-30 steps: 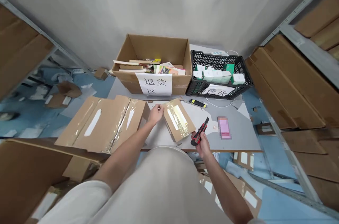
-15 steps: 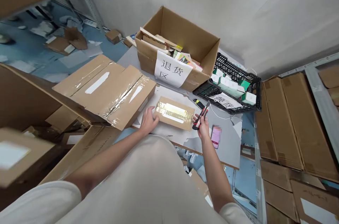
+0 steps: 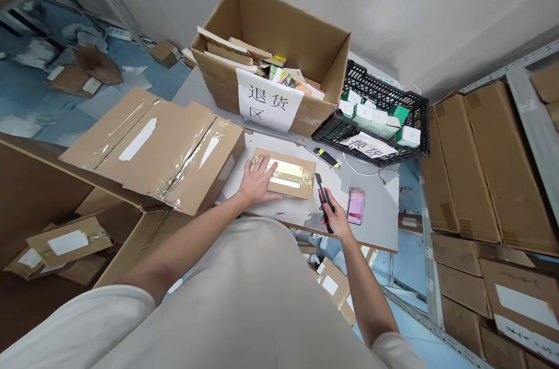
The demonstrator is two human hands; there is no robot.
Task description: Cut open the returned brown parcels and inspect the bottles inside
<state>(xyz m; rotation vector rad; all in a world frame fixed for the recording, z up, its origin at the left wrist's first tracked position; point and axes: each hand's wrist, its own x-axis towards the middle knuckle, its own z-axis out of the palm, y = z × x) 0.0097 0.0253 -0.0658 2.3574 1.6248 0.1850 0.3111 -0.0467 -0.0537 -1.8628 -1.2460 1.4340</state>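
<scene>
A small taped cardboard box lies flat on the grey table, with white label strips under clear tape on its top. My left hand rests on its left part, fingers spread. In my right hand is a red-and-black box cutter, gripped just right of the box. Its tip points up and away, close to the box's right edge. A second, black-and-yellow utility knife lies behind, and a phone with a pink screen lies right of my right hand.
A large open carton of books with a paper sign stands at the back. Beside it is a black plastic crate of small white-green boxes. Big cartons crowd the left; shelves with boxes stand right.
My left hand has moved from the box's left edge onto its top. The box cutter has come down and turned, its tip now toward the box. The view has shifted somewhat.
</scene>
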